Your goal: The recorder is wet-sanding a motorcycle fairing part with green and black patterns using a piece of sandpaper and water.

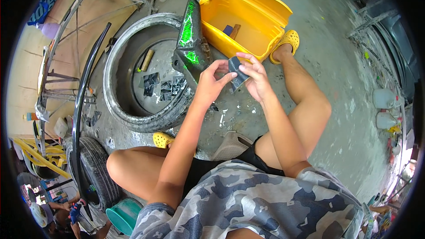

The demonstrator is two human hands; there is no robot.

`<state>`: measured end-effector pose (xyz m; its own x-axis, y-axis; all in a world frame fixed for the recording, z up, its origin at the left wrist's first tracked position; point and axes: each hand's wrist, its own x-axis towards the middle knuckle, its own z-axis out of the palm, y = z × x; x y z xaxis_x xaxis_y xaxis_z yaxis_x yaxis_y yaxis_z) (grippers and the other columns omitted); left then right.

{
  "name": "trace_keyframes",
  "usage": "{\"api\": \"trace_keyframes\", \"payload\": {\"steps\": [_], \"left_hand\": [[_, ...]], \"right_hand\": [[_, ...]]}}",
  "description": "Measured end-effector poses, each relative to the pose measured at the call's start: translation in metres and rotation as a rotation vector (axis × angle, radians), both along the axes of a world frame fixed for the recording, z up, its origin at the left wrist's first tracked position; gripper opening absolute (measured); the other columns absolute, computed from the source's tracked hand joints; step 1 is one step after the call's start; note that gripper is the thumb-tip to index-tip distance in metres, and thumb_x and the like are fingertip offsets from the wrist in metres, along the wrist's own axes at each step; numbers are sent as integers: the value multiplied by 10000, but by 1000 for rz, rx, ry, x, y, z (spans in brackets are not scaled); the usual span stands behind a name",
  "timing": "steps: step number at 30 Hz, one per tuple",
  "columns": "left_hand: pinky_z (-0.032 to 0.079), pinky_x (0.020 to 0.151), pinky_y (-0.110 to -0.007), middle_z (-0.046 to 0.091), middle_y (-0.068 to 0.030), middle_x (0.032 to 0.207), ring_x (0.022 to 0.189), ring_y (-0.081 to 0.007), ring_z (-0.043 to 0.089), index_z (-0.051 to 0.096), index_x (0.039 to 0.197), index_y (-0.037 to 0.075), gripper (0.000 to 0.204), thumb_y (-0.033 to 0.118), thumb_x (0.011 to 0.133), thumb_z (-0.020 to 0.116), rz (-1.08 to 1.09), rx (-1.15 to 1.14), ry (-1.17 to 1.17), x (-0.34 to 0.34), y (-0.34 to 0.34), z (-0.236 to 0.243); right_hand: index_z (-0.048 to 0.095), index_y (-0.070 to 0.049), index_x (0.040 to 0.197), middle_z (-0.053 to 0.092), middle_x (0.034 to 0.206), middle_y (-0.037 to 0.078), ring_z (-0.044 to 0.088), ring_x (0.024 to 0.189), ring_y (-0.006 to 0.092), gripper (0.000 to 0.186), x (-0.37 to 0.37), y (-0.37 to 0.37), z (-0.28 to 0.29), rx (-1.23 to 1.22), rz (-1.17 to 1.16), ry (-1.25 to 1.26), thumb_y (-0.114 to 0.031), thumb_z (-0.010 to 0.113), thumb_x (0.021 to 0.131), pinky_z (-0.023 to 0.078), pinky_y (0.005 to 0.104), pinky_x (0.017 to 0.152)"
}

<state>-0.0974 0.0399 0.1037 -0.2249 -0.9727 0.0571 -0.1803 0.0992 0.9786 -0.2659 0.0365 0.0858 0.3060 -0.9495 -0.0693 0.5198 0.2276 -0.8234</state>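
Observation:
Between my two hands is a small dark grey sheet that looks like sandpaper point(236, 65), bent and held above the floor. The fingers of my left hand point(211, 81) pinch its left side. My right hand point(256, 77) grips the opposite side, thumb across its face. Just left of my hands, a black vehicle body panel with bright green patches point(187, 28) leans on the rim of a big worn tire point(133, 121). Inside the tire ring lie several dark cut sheets point(151, 83) and a short tan roll point(147, 60).
An open yellow plastic bin point(217, 31) stands ahead, a brown block point(235, 31) inside it. To the left are a long black curved strip point(83, 79), a second tire point(99, 177) and a teal bucket point(124, 216). Another person point(55, 217) works at lower left. Plastic jugs point(384, 99) stand far right.

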Motion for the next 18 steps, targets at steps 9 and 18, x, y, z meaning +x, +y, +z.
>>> {"api": "trace_keyframes", "payload": {"steps": [9, 18], "left_hand": [[521, 682, -317, 701, -141, 810, 723, -184, 667, 656, 1043, -43, 361, 227, 822, 750, 251, 98, -211, -11, 9, -5], [528, 754, -358, 701, -203, 860, 803, -278, 705, 685, 1033, -31, 432, 358, 846, 695, 10, 131, -267, -10, -3, -1]], "right_hand": [[549, -55, 1054, 596, 1115, 67, 543, 1062, 170, 255, 16, 5, -23, 128, -130, -229, -232, 627, 886, 399, 327, 970], [620, 63, 1036, 676, 967, 162, 669, 902, 254, 294, 10, -3, -31, 292, -134, -117, -174, 570, 868, 530, 342, 826]]}}
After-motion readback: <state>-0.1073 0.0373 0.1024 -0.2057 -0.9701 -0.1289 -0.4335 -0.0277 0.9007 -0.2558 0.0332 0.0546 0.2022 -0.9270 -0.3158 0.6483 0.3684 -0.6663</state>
